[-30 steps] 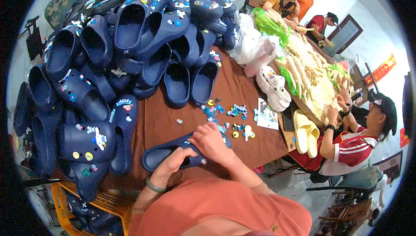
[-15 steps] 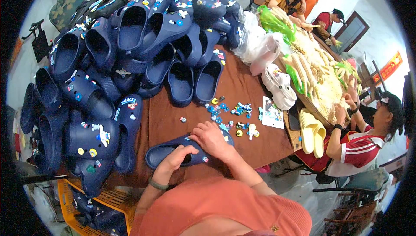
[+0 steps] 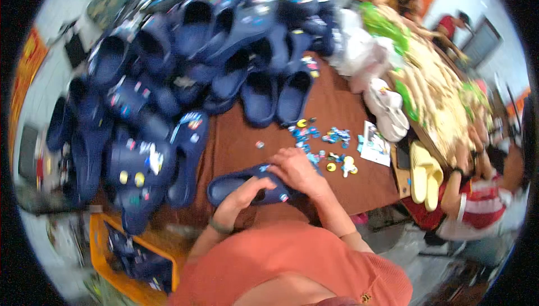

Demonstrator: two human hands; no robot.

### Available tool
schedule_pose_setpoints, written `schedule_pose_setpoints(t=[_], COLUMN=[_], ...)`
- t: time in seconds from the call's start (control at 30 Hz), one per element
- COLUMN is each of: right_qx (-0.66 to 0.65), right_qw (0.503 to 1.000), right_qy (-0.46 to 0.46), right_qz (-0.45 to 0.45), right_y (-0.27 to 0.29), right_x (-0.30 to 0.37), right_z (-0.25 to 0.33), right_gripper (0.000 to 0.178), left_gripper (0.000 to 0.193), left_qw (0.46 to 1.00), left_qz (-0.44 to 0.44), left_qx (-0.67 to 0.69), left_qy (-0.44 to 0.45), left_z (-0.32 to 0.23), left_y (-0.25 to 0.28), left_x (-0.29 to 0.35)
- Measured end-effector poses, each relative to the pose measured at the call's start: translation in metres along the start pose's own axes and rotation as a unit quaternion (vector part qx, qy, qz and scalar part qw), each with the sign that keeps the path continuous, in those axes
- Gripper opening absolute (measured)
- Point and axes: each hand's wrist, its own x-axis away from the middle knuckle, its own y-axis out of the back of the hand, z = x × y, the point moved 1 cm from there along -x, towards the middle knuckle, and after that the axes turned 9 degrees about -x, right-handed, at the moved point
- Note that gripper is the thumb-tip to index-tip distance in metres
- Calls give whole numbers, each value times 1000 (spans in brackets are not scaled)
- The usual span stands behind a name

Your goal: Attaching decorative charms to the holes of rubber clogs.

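A navy clog (image 3: 223,191) lies on its sole on the brown tablecloth in front of me, its heel to the left. My left hand (image 3: 245,197) grips it at the near side by the opening, thumb reaching over the rim. Over the upper of the toe part, my right hand (image 3: 297,169) is wrapped with bent fingers; what is under the fingertips is hidden. A few small charms show on the clog beside this hand. Just beyond it lie loose blue charms (image 3: 306,133), more blue and white pieces (image 3: 338,136) and a yellow-white figure charm (image 3: 349,165).
Decorated navy clogs (image 3: 193,28) are piled high at left and back. A yellow crate (image 3: 101,250) with more clogs stands below left. To the right are a picture card (image 3: 375,147), white clogs (image 3: 386,116), yellow slippers (image 3: 425,179), heaped pale produce (image 3: 432,81) and several other people.
My view has swung left, so the whole scene sits further right and is blurred. Both hands stay on the navy clog in nearly the same pose.
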Motion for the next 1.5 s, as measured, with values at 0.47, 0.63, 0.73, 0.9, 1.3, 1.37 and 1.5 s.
schedule_pose_setpoints(t=[0.47, 0.63, 0.73, 0.9, 1.3, 1.37, 1.5], right_qx=[-48, 24, -10, -23, -35, -51, -46], right_qw=[998, 984, 975, 966, 971, 970, 968], right_qy=[36, -66, -102, -134, -79, -101, -90], right_qz=[-1, -161, -197, -221, -223, -215, -230], right_y=[7, 35, 9, -8, -14, -12, -14], right_x=[6, 8, 10, 21, 13, 13, 18], right_z=[-13, -76, -124, -140, -132, -127, -145], right_gripper=[17, 20, 19, 17, 12, 12, 13], left_gripper=[22, 46, 53, 23, 27, 24, 21], left_qw=[995, 952, 903, 779, 726, 717, 742], left_qz=[-24, -113, -161, -312, -209, -225, -212], left_qx=[31, -282, -398, -526, -654, -659, -635], left_qy=[96, 37, 24, -139, -16, -30, -18], left_z=[-27, -36, -63, -86, -47, -47, -64], left_y=[-8, -7, -13, 7, 57, 53, 40], left_x=[2, 8, 28, 55, 55, 60, 69])
